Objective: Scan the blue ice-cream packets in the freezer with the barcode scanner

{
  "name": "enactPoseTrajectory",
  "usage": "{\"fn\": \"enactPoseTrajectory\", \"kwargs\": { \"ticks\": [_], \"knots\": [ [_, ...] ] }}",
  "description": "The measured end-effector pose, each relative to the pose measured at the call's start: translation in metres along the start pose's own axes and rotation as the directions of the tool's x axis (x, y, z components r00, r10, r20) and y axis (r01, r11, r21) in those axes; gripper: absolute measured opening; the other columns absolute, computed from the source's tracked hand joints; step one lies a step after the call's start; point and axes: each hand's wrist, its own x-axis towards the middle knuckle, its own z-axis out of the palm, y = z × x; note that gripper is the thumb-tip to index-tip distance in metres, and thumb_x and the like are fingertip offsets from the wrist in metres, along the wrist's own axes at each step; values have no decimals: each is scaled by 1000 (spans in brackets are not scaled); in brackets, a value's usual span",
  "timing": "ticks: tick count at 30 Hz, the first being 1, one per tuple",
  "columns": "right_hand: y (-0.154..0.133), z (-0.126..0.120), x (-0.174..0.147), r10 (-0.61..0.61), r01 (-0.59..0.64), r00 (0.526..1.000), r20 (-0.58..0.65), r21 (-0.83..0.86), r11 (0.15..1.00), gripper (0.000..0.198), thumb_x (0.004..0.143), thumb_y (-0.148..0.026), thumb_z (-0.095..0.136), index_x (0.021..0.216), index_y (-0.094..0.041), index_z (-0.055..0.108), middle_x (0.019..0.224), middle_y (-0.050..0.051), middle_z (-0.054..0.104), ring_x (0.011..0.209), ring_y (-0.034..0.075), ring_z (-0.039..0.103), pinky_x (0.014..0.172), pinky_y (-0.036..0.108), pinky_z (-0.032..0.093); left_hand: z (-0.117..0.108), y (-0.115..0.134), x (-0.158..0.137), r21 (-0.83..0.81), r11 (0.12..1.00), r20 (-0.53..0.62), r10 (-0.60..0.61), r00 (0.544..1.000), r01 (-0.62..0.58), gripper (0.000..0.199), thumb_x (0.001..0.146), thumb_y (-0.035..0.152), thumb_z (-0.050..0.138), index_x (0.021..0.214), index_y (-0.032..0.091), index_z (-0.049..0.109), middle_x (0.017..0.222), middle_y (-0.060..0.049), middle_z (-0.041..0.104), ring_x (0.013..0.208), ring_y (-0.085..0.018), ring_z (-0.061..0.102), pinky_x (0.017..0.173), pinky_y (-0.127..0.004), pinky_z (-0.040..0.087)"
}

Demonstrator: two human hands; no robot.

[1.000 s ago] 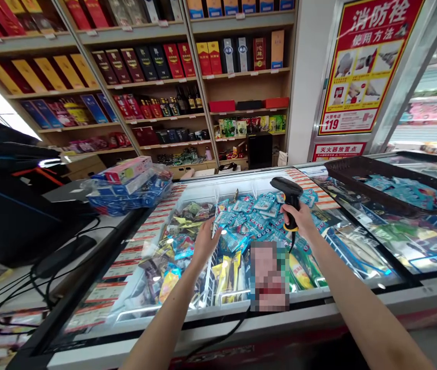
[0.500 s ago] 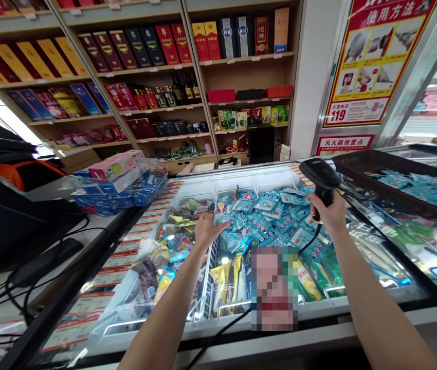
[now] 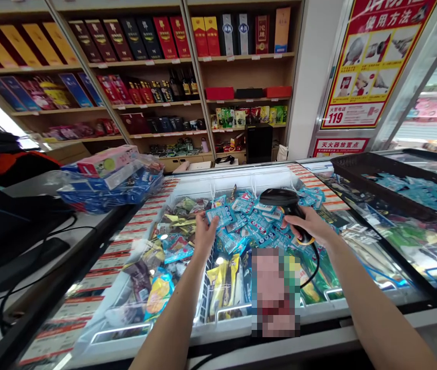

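Observation:
My left hand (image 3: pixel 205 232) pinches a small blue packet (image 3: pixel 220 216) between thumb and fingers, at the left edge of a spread pile of similar blue packets (image 3: pixel 255 221). My right hand (image 3: pixel 311 226) is wrapped round the grip of a black barcode scanner (image 3: pixel 280 198). Its head points left, towards the packet in my left hand, with a gap between them. The scanner's black cable (image 3: pixel 316 262) loops down from the grip. The pile appears to lie on the glass top of a chest freezer (image 3: pixel 199 180).
Bagged ice creams (image 3: pixel 159 293) show through the glass. Blue boxes in plastic wrap (image 3: pixel 114 180) stand at left, beside dark equipment with cables (image 3: pixel 21 267). A dark tray (image 3: pixel 357 169) with more blue packets sits at right. Shelves (image 3: pixel 149 64) of boxes stand behind.
My right hand has brought the scanner left and lower, turning its head towards my left hand. My left hand, earlier at the pile's edge with thumb spread, now holds up a blue packet.

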Motion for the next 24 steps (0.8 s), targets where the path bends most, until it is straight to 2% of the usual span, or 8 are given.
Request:
{"fn": "enactPoseTrajectory", "kwargs": {
  "ticks": [4, 8, 10, 14, 16, 18, 21, 24],
  "knots": [
    [3, 5, 1, 60, -59, 994, 90, -21, 998, 43, 77, -48, 69, 102, -16, 55, 77, 5, 69, 41, 10, 50, 40, 25, 39, -2, -1, 4, -74, 997, 0, 5, 1000, -5, 61, 67, 45, 76, 112, 21, 42, 91, -4, 66, 69, -16, 64, 62, -29, 52],
    [7, 7, 4, 60, -57, 990, 131, -26, 998, 40, 79, -47, 68, 103, -17, 54, 80, 5, 68, 44, 11, 51, 42, 26, 41, 5, 8, 1, -105, 994, 64, -9, 998, 15, 67, 66, 39, 77, 123, 23, 46, 98, -5, 65, 72, -15, 64, 58, -27, 52],
    [9, 7, 5, 59, -53, 989, 137, -45, 998, 37, 79, -46, 68, 98, -17, 55, 78, 5, 67, 44, 10, 50, 41, 26, 40, 13, 11, -1, -121, 992, 84, -32, 996, 42, 62, 66, 38, 77, 120, 23, 50, 101, -5, 64, 73, -16, 64, 58, -28, 53],
    [13, 8, 7, 50, -43, 990, 133, -51, 998, 35, 80, -46, 68, 96, -17, 56, 75, 4, 67, 43, 11, 50, 41, 26, 40, 27, 14, -3, -103, 994, 39, -34, 999, 38, 49, 63, 34, 78, 102, 21, 52, 99, -3, 61, 73, -14, 61, 57, -26, 52],
    [14, 8, 8, 54, -49, 988, 144, -36, 998, 38, 80, -46, 68, 103, -17, 57, 76, 4, 67, 44, 11, 50, 41, 26, 40, 35, 16, -2, -126, 992, 12, -2, 1000, 4, 44, 66, 36, 76, 101, 21, 52, 95, -2, 61, 75, -14, 60, 61, -25, 52],
    [15, 7, 9, 56, -51, 987, 153, -35, 998, 39, 81, -47, 68, 104, -17, 57, 75, 4, 67, 43, 11, 50, 41, 26, 40, 42, 18, -1, -184, 982, 16, 47, 999, -43, 41, 73, 39, 72, 106, 21, 55, 100, -4, 63, 79, -13, 60, 65, -24, 51],
    [16, 5, 8, 52, -46, 986, 157, -43, 998, 38, 80, -47, 68, 101, -17, 58, 75, 4, 67, 43, 11, 50, 42, 27, 41, 50, 19, 0, -274, 961, 31, 49, 998, -39, 45, 78, 43, 67, 117, 23, 56, 108, -5, 63, 76, -11, 59, 57, -20, 47],
    [16, 4, 7, 53, -48, 987, 153, -39, 998, 37, 80, -47, 68, 99, -18, 57, 76, 4, 67, 44, 11, 50, 43, 27, 42, 52, 15, -1, -312, 950, 18, -3, 1000, 9, 47, 73, 42, 72, 113, 22, 57, 105, -5, 63, 71, -10, 58, 50, -18, 45]
  ]
}}
